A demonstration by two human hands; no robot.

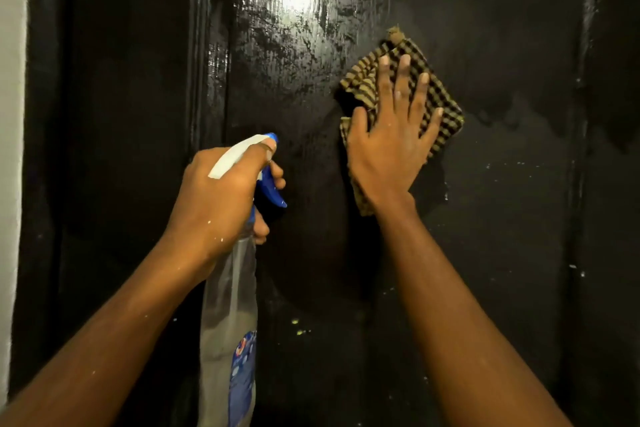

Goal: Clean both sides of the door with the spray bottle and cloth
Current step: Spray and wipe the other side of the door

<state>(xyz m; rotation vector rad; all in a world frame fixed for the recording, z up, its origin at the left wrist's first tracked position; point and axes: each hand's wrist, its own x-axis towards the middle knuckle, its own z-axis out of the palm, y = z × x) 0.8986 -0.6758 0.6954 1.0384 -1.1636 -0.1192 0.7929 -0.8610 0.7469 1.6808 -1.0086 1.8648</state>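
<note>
A glossy black door (502, 236) fills the head view, wet and streaked around a bright glare in its upper middle. My right hand (391, 139) lies flat with fingers spread, pressing a tan-and-black checked cloth (440, 104) against the door's central panel. My left hand (221, 198) grips the neck of a clear spray bottle (230, 315) with a white-and-blue head; one finger rests by the blue trigger and the nozzle points at the door. The bottle hangs upright, left of the cloth, with a blue label low on its body.
A white wall strip (12, 149) runs down the far left beside the dark door frame (45, 149). Raised vertical mouldings (207, 80) border the panel on the left, and another (588, 114) on the right. Small pale specks dot the lower door.
</note>
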